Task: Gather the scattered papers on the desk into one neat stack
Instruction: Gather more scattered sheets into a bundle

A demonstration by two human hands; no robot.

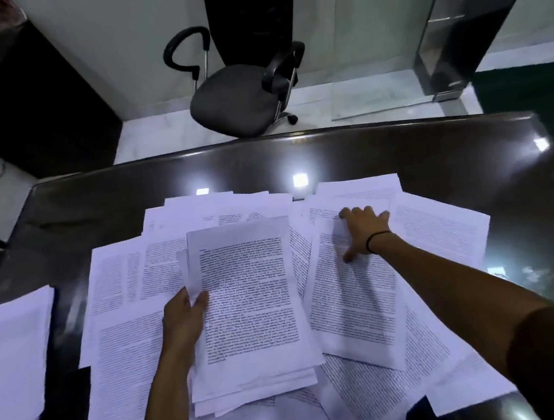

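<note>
Gathered stack [247, 302] of printed sheets is mid-desk, slightly left of centre, edges uneven at the bottom, lying over other loose pages. Left hand [184, 317] grips its left edge, thumb on top of the upper sheet, fingers under.

Right hand [365, 231] is stretched out flat, fingers spread, palm down on a printed sheet [353, 301] just right of the stack; thumb presses the page, fingertips reach the sheets beyond it. Black band [376, 241] on that wrist.

Scattered papers [116, 285] fan out all around: overlapping pages to the left, behind the stack, to the right, and under both forearms toward the near edge. A separate blank-looking pile [11, 361] sits apart at the far left edge of the desk.

Desk [434, 159] is dark and glossy, reflecting ceiling lights. Beyond its far edge: an office chair [240, 100] with black armrests on a pale floor, dark cabinet [18, 100] to the left, glass-and-metal fixture [455, 37] to the right.
</note>
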